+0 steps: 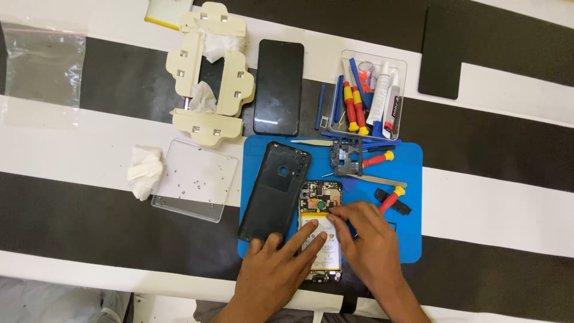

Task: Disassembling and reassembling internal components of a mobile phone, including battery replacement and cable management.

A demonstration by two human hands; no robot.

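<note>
Both hands sat nearest, on the opened phone (321,230) at the blue mat's (412,239) near edge. Left hand (272,269) lay flat, fingers spread, pinning phone and black back cover (275,191), gripping nothing. Right hand (368,239) touched the battery's top edge with its fingertips (332,216); pinch unclear. Far left: screw tray (194,179), tissue (143,170). Far right: red-yellow screwdrivers (391,198), tool box (371,96).

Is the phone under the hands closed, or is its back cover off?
Off: the phone shows its circuit board and battery, and the black back cover lies beside it.
</note>
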